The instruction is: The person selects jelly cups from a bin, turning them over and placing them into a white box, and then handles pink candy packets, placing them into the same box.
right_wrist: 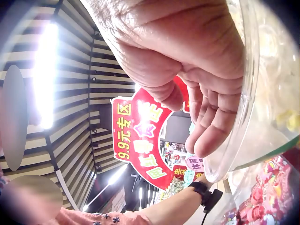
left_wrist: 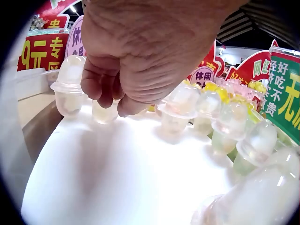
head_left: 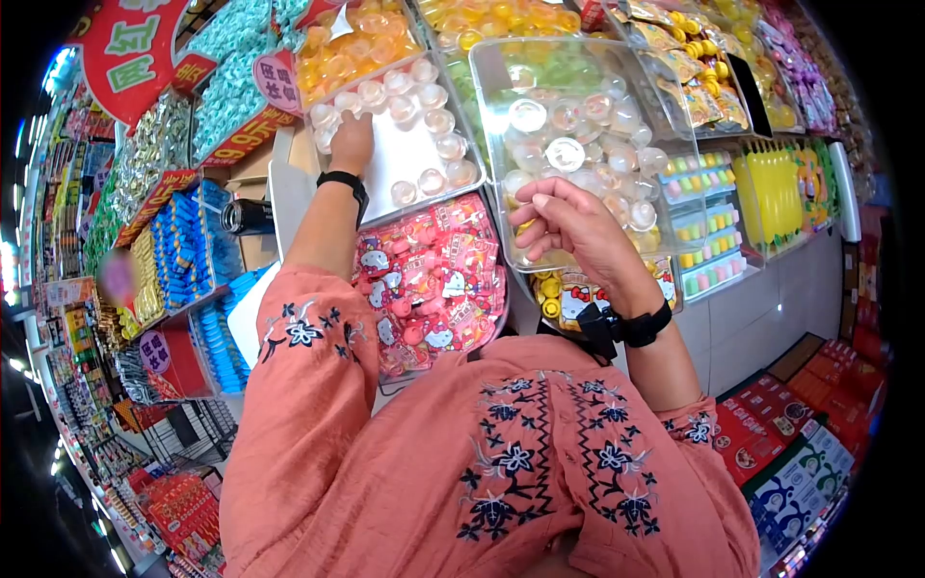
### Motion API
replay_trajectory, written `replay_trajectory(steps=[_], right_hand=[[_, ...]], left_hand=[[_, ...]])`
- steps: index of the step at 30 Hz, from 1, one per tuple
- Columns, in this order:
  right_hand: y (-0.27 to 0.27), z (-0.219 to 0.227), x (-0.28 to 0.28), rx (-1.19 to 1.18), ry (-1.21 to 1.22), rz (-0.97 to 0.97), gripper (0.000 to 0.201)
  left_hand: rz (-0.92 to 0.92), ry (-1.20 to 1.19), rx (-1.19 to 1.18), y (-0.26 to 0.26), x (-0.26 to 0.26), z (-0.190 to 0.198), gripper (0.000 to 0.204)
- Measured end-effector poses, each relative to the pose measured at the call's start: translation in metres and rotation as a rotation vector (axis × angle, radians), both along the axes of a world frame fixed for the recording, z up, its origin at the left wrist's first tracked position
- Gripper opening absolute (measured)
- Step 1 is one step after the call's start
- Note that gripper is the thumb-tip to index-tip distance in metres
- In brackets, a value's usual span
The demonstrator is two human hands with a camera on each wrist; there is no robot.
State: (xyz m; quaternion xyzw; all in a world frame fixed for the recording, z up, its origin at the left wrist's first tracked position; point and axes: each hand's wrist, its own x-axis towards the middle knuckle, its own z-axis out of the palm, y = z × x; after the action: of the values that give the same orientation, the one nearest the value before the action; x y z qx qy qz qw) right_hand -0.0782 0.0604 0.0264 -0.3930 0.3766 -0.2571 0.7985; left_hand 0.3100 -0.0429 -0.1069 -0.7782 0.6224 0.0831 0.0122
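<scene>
Left hand: the hand (head_left: 351, 143) reaches over the far left part of the white tray (head_left: 393, 156), thumb and fingers curled in a pinch on one clear domed cup (left_wrist: 104, 113); the fingers cover much of that cup.
Pinched cup: upright on the tray floor, just beside another clear cup (left_wrist: 70, 86) at the tray's left side.
Tray border: more clear cups (head_left: 451, 145) stand along the far and right sides — the middle of the floor is bare and white.
Right hand: the hand (head_left: 583, 226) hangs at the near left corner of a clear bin (right_wrist: 250, 84), palm turned inward, fingers loosely bent and holding nothing; whether it touches the rim, I cannot tell.
Clear bin: just right of the tray, holding a loose heap of cups (head_left: 588, 116).
Nearest the body: pink cartoon-cat packets (head_left: 434, 289) fill a container in front of the tray.
Beyond the tray: orange cups (head_left: 356, 48) in a pile.
Wrists: a black band (head_left: 345, 181) on the left, another black band (head_left: 647, 326) on the right.
Clothing: a coral shirt (head_left: 414, 482) with dark floral embroidery.
Signs: a red board (right_wrist: 147, 140) with large lettering — seen from the right wrist.
</scene>
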Motion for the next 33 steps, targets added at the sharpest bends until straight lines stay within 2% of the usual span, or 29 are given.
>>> replay_trajectory(steps=[4, 8, 9, 11, 13, 15, 18, 20, 22, 26, 29, 33], right_hand=[[0.002, 0.005, -0.001, 0.002, -0.009, -0.014, 0.030], [-0.002, 0.010, -0.013, -0.105, 0.098, -0.052, 0.030], [-0.006, 0.008, -0.018, -0.141, 0.125, -0.068, 0.030], [-0.012, 0.003, -0.031, -0.210, 0.179, -0.115, 0.032], [-0.019, -0.002, -0.044, -0.357, 0.349, -0.160, 0.032], [-0.015, 0.004, -0.049, -0.490, 0.513, -0.237, 0.033], [-0.015, -0.016, -0.061, -0.884, 0.682, -0.153, 0.035], [-0.012, -0.022, -0.062, -0.935, 0.751, -0.130, 0.032], [-0.009, -0.032, -0.063, -0.974, 0.853, -0.104, 0.030], [0.005, -0.029, -0.063, -1.012, 0.839, -0.185, 0.027], [0.010, -0.032, -0.068, -1.016, 0.820, -0.229, 0.026], [0.018, -0.027, -0.074, -1.014, 0.779, -0.288, 0.026]], left_hand=[[-0.009, 0.077, -0.053, 0.004, 0.000, 0.008, 0.044], [-0.064, 0.122, -0.312, -0.012, 0.012, 0.008, 0.051], [-0.049, 0.261, -0.306, -0.010, 0.000, 0.029, 0.051], [-0.007, 0.557, -0.326, 0.008, -0.033, 0.094, 0.049], [0.050, 0.875, -0.367, 0.040, -0.075, 0.140, 0.045], [0.001, 1.033, -0.364, 0.065, -0.102, 0.159, 0.041], [-0.044, 1.225, -0.298, 0.102, -0.141, 0.159, 0.033], [-0.102, 1.241, -0.283, 0.122, -0.170, 0.156, 0.031], [-0.205, 1.141, -0.276, 0.127, -0.192, 0.143, 0.032], [-0.528, 0.881, -0.295, 0.116, -0.228, 0.152, 0.040], [-0.775, 0.530, -0.250, 0.092, -0.240, 0.134, 0.049], [-0.825, 0.366, -0.007, 0.073, -0.249, 0.119, 0.044]])
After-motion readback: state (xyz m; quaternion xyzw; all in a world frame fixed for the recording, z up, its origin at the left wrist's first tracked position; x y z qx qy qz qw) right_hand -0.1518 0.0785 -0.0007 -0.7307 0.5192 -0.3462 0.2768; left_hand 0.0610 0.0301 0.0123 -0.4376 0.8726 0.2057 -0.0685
